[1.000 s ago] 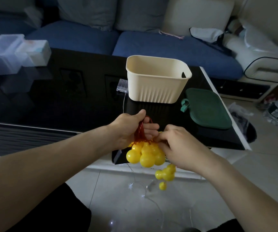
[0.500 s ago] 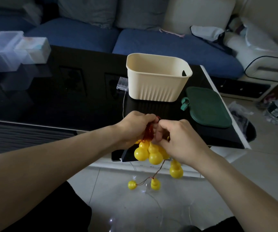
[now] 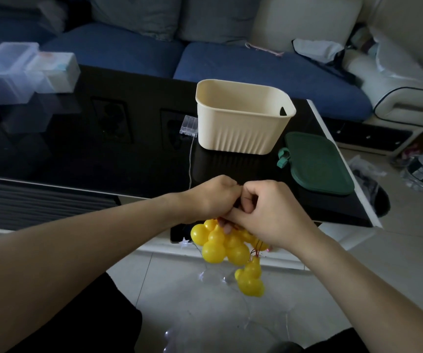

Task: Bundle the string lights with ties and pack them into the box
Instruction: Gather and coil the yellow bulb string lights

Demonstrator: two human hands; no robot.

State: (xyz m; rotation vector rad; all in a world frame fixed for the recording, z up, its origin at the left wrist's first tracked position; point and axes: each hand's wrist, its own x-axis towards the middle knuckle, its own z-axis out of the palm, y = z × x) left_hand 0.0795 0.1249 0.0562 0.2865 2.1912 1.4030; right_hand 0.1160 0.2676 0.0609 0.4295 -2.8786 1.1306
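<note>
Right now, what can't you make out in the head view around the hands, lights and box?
- Any tie or the wire gather: hidden between the left hand and right hand, which are curled tight together.
- Top of the yellow gourd lights: covered by both hands.
- Floor of the cream box: blocked by its near wall.
- Thin clear wire from the battery case: too fine and dim to trace to the floor.

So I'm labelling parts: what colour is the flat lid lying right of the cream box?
Dark green lid, clearest in the head view.
</note>
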